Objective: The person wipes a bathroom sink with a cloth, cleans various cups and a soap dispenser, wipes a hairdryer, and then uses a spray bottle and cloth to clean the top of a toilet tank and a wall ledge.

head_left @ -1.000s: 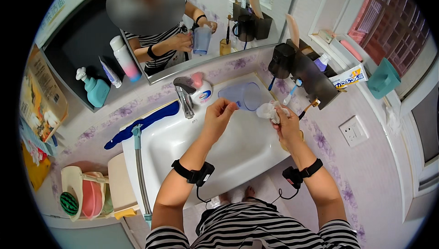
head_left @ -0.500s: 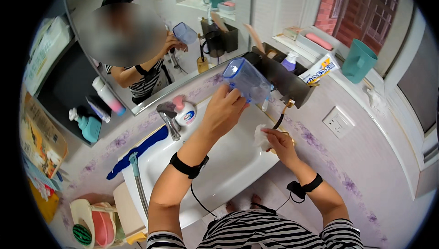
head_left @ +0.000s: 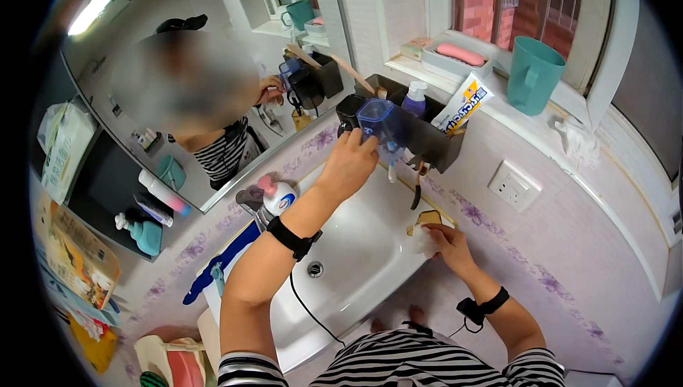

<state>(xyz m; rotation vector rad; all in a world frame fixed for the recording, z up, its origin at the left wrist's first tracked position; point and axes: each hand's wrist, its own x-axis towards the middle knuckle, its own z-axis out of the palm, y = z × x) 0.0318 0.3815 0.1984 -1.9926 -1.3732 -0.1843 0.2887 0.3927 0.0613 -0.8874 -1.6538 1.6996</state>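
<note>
My left hand (head_left: 348, 163) reaches over the sink and grips a translucent blue cup (head_left: 383, 118) at the front of the dark wall rack (head_left: 445, 146). A black cup (head_left: 348, 111) is just left of it. Toothbrushes (head_left: 393, 171) hang below the rack, and one dark-handled brush (head_left: 417, 191) points down near the sink's right rim. Between the fingers of my right hand (head_left: 451, 248) is a crumpled white tissue (head_left: 420, 243), at the sink's right corner. Close behind it stands a brownish-yellow object (head_left: 428, 218), partly hidden by that hand.
Below lies the white sink (head_left: 356, 266) with a faucet (head_left: 250, 200), a pink-topped soap bottle (head_left: 279, 198) and a blue cloth (head_left: 217, 266). The rack holds a toothpaste tube (head_left: 464, 104) and a purple bottle (head_left: 414, 99). On the sill are a soap dish (head_left: 455, 60) and a green mug (head_left: 535, 77).
My left hand has brought the blue cup against the rack, beside the black cup. My right hand, still pinching the tissue, has come a little lower over the sink corner. The view has shifted.
</note>
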